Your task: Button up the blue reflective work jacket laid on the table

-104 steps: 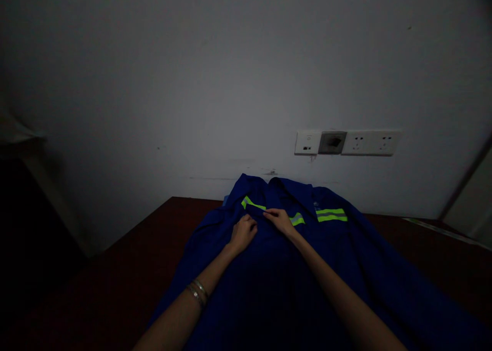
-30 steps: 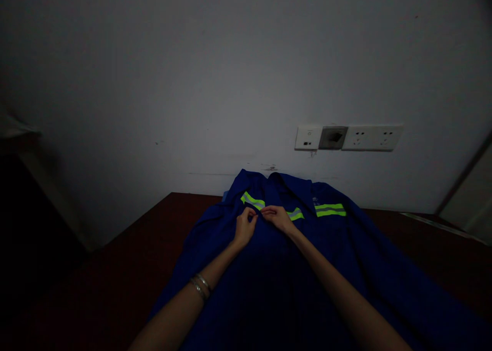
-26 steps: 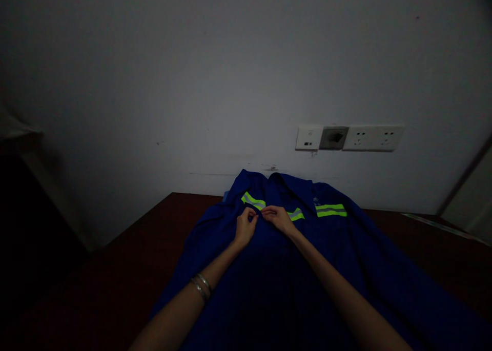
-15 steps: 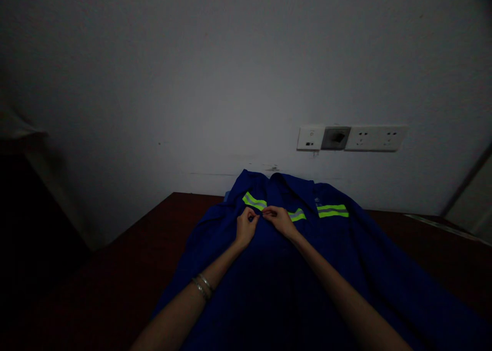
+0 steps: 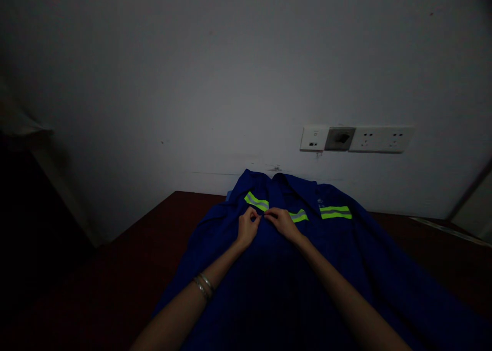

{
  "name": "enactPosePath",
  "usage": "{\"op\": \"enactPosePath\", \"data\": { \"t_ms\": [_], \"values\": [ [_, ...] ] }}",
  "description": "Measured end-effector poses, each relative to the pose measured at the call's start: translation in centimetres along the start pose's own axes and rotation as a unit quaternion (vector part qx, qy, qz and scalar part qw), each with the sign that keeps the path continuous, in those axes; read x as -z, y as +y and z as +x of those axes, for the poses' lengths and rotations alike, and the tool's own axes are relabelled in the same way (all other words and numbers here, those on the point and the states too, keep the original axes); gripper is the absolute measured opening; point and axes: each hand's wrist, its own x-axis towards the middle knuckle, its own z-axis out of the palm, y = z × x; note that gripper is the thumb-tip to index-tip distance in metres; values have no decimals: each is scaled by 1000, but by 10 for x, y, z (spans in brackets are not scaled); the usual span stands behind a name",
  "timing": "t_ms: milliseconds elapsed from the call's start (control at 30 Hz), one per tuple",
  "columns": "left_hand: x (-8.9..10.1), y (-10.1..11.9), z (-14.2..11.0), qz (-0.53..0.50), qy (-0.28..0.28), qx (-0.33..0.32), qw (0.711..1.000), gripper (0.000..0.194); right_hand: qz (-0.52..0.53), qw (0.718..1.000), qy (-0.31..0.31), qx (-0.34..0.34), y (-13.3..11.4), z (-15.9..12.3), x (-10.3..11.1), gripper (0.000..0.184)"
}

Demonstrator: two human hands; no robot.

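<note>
Blue cloth garment (image 5: 284,279), banded with yellow-green and grey strips (image 5: 336,212), lies spread on the dark red tabletop (image 5: 157,238), collar (image 5: 300,188) near the pale wall (image 5: 215,84). My bare left hand (image 5: 247,229), silvery bracelets (image 5: 203,285) above its wrist, and my bare right hand (image 5: 283,223) pinch the garment's chest fabric, fingertips nearly meeting.

In the earliest picture, the left hand (image 5: 248,229) was lower and its fingers were loosely curled; now it has come up toward the back edge of the counter (image 5: 169,218), and its thumb and finger are bent into a ring. Its tips have come just beside the fingertips of the right hand (image 5: 283,224). The fold of blue jacket (image 5: 269,264) that covered part of the yellow strip (image 5: 257,201) has gone down, so more of this strip shows.
</note>
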Motion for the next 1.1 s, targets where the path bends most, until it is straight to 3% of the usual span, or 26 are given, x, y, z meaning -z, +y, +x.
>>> {"op": "enactPosePath", "data": {
  "t_ms": [233, 500, 1100],
  "values": [
    [3, 6, -2, -10, 13, -6, 1000, 8, -63, 997, -20, 51, -1, 0, 1, 20],
    [-1, 4, -1, -39, 12, 28, 999, 23, -85, 994, 0, 72, -7, -2, -1, 18],
    [-2, 1, 0, -58, 25, 53, 997, 20, -41, 999, 1, 32, -4, 1, -3, 17]
  ]
}}
